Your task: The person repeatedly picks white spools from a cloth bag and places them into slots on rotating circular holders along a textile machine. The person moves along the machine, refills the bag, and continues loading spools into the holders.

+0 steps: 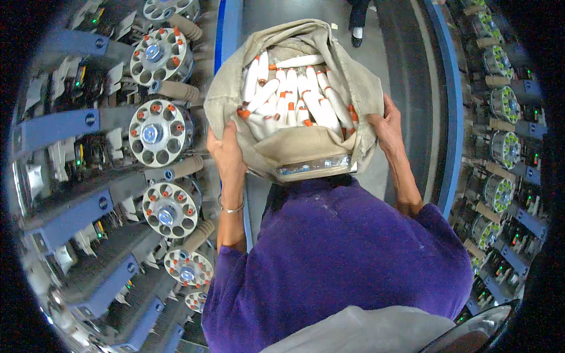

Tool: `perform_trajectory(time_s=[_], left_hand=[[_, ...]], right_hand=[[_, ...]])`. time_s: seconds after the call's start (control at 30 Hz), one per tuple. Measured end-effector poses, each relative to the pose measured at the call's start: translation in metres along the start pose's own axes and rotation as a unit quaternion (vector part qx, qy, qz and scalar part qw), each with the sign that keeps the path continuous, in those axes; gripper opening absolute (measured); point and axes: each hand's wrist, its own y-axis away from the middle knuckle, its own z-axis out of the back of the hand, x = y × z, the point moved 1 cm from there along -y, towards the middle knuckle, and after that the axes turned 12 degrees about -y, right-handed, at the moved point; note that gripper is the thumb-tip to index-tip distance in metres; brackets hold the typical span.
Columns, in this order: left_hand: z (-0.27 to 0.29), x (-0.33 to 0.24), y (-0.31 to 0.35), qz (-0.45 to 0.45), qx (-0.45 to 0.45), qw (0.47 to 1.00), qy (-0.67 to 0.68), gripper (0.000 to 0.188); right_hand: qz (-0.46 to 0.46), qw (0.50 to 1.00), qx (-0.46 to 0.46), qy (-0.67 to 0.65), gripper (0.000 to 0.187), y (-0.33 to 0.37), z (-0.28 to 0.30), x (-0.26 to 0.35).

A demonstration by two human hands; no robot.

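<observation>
An open beige canvas bag (294, 143) is in front of my body, filled with white yarn bobbins (318, 106) that have orange ends. The bobbins lie at mixed angles, some crosswise near the far rim. My left hand (226, 152) grips the bag's left edge, thumb on the near side and fingers mostly hidden by the cloth. On the opposite edge, my right hand (389, 126) pinches the folded fabric between thumb and fingers. A shiny strip (315, 165) shows at the bag's near side.
Winding machines line both sides of the aisle. On the left, round bobbin magazines (158, 133) with orange-ended tubes stand close to my left arm. More magazines (505, 104) run along the right beyond a blue rail (450, 117). Another person's leg and shoe (357, 36) appear ahead.
</observation>
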Motion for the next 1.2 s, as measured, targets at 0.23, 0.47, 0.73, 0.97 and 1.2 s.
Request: perform_trajectory(time_s=[0.23, 0.47, 0.73, 0.97, 1.2], left_hand=[[-0.042, -0.031, -0.034, -0.120, 0.061, 0.981, -0.137, 0.035], [-0.118, 0.075, -0.136, -0.163, 0.144, 0.905, -0.364, 0.045], [-0.193, 0.137, -0.291, -0.200, 0.079, 0.844, -0.492, 0.045], [-0.239, 0.123, -0.386, -0.115, 0.067, 0.815, -0.564, 0.046], [-0.272, 0.098, -0.447, -0.211, 0.087, 0.756, -0.614, 0.038]], right_hand=[[0.182, 0.972, -0.024, 0.148, 0.062, -0.023, -0.040, 0.025], [0.325, 0.859, -0.117, 0.377, 0.063, -0.104, -0.076, -0.085], [0.225, 0.891, -0.157, 0.363, 0.056, -0.233, -0.081, -0.066], [0.138, 0.919, -0.189, 0.318, 0.053, -0.360, -0.093, -0.056], [0.088, 0.928, -0.201, 0.300, 0.056, -0.413, -0.110, -0.051]])
